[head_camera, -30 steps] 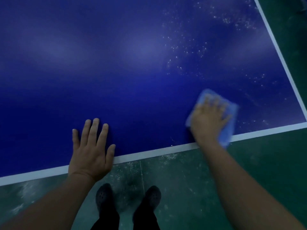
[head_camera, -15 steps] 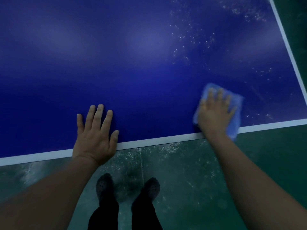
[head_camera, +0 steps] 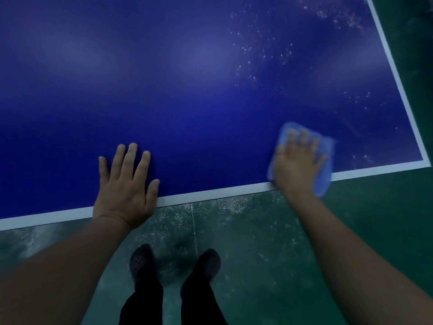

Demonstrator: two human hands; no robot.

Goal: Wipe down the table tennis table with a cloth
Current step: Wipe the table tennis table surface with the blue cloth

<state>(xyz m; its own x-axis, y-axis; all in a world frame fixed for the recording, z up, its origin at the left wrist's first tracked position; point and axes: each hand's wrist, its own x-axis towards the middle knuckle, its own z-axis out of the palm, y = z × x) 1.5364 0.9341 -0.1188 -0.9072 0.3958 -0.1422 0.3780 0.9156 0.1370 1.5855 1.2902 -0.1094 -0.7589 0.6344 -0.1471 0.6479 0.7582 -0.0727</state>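
From my head camera I look straight down on the dark blue table tennis desk (head_camera: 199, 95) with its white painted border line (head_camera: 210, 192) running along the near edge and up the right side.

My right hand (head_camera: 298, 164) lies flat on a light blue, soft folded cloth (head_camera: 325, 181), fingers straight and slightly spread, pressing it onto the desk just inside the white border line, near the desk's right corner. The cloth shows beyond my fingertips, along the thumb side and past the little-finger side, where one corner hangs over the border line and off the edge. The hand and cloth look a little blurred.

My left hand (head_camera: 124, 186) rests palm down on the bare blue surface, well apart from the cloth, fingers straight and spread, the heel of the palm crossing the white border line. It holds nothing.

Pale specks and droplets (head_camera: 262, 50) are scattered over the desk beyond the cloth, toward the far right edge.

Below the border line is the green floor (head_camera: 257, 242), scuffed with whitish marks, and my two dark perforated clogs (head_camera: 140, 262) with dark trouser legs, between my forearms.
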